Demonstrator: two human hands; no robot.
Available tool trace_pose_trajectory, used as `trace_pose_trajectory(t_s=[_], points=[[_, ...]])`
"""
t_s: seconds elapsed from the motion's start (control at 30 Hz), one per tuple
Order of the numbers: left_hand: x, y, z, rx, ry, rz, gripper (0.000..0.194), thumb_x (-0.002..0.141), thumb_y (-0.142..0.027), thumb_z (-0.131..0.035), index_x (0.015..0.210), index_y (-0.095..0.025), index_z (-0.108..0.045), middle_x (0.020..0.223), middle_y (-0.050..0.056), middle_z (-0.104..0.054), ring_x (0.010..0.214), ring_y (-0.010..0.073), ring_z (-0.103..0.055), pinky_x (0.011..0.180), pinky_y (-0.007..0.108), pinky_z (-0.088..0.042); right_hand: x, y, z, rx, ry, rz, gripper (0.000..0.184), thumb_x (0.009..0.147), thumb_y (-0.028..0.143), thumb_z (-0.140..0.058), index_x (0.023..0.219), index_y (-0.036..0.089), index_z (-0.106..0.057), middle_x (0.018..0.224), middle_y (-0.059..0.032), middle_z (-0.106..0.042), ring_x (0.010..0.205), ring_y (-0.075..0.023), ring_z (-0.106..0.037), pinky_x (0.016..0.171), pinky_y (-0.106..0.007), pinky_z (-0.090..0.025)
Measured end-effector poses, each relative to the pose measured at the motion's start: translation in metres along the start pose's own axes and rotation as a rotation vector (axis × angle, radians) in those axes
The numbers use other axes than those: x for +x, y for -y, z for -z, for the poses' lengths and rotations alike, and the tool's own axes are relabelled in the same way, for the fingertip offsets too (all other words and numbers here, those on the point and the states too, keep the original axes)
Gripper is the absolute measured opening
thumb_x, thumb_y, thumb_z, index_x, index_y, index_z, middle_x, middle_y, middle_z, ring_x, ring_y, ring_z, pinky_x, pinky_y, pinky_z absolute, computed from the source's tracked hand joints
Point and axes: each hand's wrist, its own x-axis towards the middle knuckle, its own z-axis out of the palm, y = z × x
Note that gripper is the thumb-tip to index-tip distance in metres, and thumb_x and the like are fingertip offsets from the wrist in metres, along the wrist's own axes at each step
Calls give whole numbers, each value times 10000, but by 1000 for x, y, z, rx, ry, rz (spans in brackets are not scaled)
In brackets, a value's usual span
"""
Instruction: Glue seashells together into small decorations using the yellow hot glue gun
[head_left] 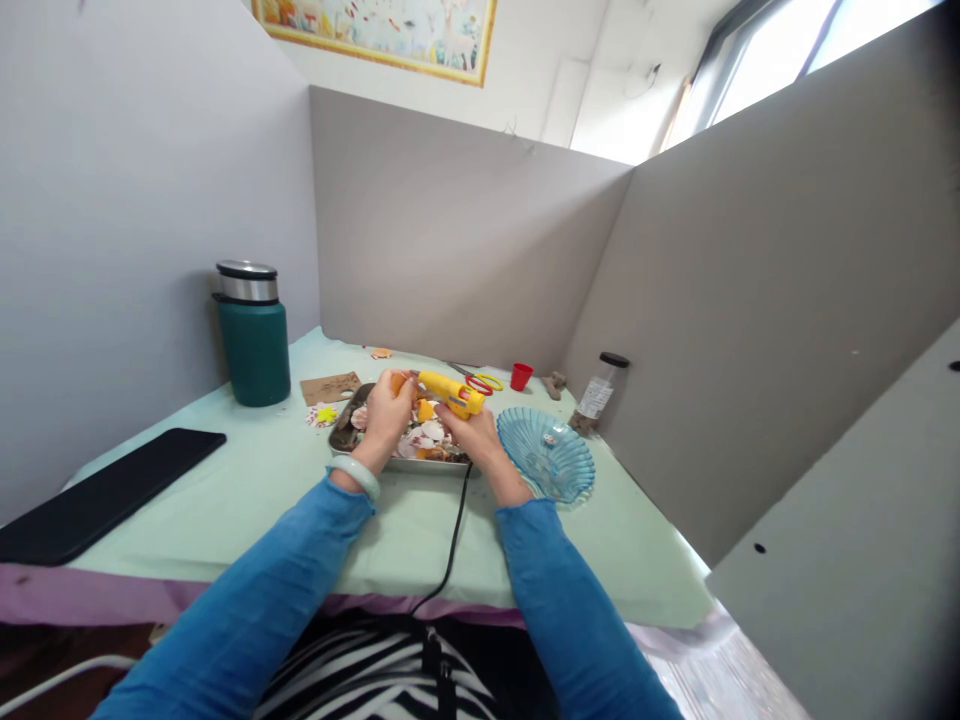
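Note:
My right hand [478, 437] grips a yellow hot glue gun [448, 390] by its handle, with the nozzle pointing left. A black cord [456, 535] runs from it down over the table's front edge. Close to the nozzle, my left hand [388, 410] is closed on a small orange piece [398, 383], mostly covered by the fingers; its exact kind is unclear. Both hands are above a metal tray [405, 465] filled with seashells [427, 432], some white, some orange or pinkish. Whether the nozzle touches the orange piece, I cannot tell.
Right of the tray sits a blue scalloped glass plate [546, 460] with a small item on it. Behind are scissors [480, 382], a red cup [521, 376] and a tilted jar [600, 392]. Leftward stand a green flask [253, 345], cardboard [330, 388] and a black mat [112, 490]. Grey partitions [465, 230] enclose the table.

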Motion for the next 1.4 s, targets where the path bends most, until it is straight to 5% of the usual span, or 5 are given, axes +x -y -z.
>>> trace_pose_trajectory(t_s=[0.43, 0.77, 1.4], points=[[-1, -3, 0, -59, -9, 24, 176, 770, -329, -671, 857, -203, -583, 627, -31, -564, 483, 123, -504, 457, 224, -369, 2, -5, -1, 39, 14, 19, 276, 697, 430, -736, 646, 173, -647, 521, 6, -600, 467, -121, -546, 455, -219, -401], [-2, -16, 1, -320, 117, 204, 236, 749, -300, -698, 875, -167, -549, 621, -46, -540, 439, 78, -478, 422, 197, -377, 0, 0, 0, 42, 12, -6, 202, 707, 369, -720, 686, 174, -672, 498, 27, -564, 510, -127, -543, 469, -215, -397], [-2, -7, 0, -48, 8, 52, 159, 776, -308, -660, 857, -194, -583, 620, -37, -565, 433, 110, -494, 428, 219, -368, 3, -5, 0, 4, -5, 55, 274, 678, 440, -746, 666, 181, -657, 590, 5, -616, 633, -167, -605, 547, -231, -443]])
